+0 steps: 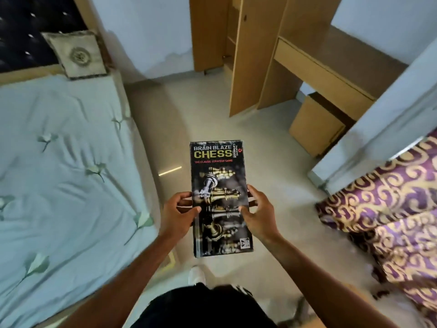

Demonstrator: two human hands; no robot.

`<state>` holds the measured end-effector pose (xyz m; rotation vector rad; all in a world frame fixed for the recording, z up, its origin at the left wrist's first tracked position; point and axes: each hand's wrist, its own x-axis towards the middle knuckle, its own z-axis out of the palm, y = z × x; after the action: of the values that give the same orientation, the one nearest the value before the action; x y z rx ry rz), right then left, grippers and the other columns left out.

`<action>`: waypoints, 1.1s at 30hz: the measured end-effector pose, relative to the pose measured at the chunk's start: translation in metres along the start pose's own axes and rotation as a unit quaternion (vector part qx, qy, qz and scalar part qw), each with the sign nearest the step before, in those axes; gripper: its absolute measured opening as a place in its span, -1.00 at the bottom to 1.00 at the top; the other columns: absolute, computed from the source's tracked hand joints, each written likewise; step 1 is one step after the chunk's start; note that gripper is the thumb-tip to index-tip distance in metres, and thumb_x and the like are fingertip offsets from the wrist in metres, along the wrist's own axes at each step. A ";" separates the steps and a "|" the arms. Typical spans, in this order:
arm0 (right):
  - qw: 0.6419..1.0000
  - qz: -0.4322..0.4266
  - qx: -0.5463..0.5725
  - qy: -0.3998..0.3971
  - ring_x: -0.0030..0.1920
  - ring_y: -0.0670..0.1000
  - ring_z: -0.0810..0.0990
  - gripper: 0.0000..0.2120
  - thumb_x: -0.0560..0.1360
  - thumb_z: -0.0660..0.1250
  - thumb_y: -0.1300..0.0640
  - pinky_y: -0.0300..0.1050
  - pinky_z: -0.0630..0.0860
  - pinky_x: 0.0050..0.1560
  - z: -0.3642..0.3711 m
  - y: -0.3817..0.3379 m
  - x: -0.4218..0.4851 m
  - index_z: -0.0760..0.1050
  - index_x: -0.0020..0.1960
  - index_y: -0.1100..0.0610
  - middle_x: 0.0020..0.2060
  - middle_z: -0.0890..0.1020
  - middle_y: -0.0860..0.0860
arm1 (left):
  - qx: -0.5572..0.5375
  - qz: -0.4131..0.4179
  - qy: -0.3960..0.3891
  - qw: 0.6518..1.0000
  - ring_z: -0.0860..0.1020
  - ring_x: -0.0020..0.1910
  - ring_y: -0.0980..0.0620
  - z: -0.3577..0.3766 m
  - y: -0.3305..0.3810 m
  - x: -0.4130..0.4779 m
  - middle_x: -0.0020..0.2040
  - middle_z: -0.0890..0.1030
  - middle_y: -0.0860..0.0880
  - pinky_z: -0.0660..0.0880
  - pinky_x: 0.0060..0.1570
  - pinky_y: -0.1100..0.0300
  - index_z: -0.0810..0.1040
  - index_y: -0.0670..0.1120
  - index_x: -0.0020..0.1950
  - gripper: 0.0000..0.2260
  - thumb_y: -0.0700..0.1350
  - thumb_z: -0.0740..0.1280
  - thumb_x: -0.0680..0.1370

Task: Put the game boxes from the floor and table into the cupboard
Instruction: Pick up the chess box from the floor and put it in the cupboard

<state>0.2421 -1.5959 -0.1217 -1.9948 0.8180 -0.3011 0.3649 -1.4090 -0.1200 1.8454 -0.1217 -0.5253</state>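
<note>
A tall black chess game box [218, 176] with gold and silver pieces printed on it is held flat in front of me, above the floor. My left hand [177, 215] grips its left edge, thumb on the top face. My right hand [259, 215] grips its right edge the same way. The wooden cupboard [250, 55] stands ahead against the far wall, with one door swung open toward me; its inside is mostly hidden.
A bed [59, 174] with a pale green cover and a cushion [78, 54] fills the left side. A wooden desk [331, 74] and low stool [314, 124] stand to the right of the cupboard. A purple and gold cloth [390, 209] hangs at right. Pale tiled floor [189, 110] leads to the cupboard.
</note>
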 end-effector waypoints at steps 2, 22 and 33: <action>1.000 -0.011 -0.007 -0.004 0.30 0.00 0.49 -0.43 0.47 0.41 0.20 0.05 0.49 0.30 0.010 -0.019 0.046 0.34 0.44 0.04 0.34 0.50 0.01 | 0.015 0.002 0.010 1.000 0.69 -0.15 0.00 -0.005 0.017 0.044 -0.12 0.70 0.00 0.67 -0.26 0.08 0.59 -0.03 0.13 -0.66 -0.24 0.53 0.41; 0.991 -0.093 -0.034 -0.086 0.19 -0.17 0.44 -0.41 0.50 0.37 0.22 -0.43 0.36 0.18 0.092 -0.149 0.620 0.31 0.47 -0.03 0.28 0.50 -0.10 | 0.103 0.062 0.064 0.991 0.65 -0.12 0.08 0.017 0.196 0.565 -0.02 0.64 -0.01 0.63 -0.25 0.19 0.47 0.10 0.35 -0.50 -0.28 0.43 0.49; 0.989 -0.112 -0.048 -0.080 0.06 -0.12 0.52 -0.54 0.53 0.33 0.18 -0.32 0.49 0.09 0.184 -0.236 0.919 0.40 0.42 0.01 0.10 0.51 -0.10 | 0.181 0.094 0.052 0.978 0.61 -0.09 0.11 -0.017 0.264 0.883 0.04 0.52 0.02 0.62 -0.13 0.22 0.48 -0.02 0.41 -0.55 -0.22 0.39 0.53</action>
<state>1.1242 -1.9915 -0.1251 -2.1732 0.5158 -0.2295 1.2076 -1.7824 -0.1311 2.1840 -0.3358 -0.2863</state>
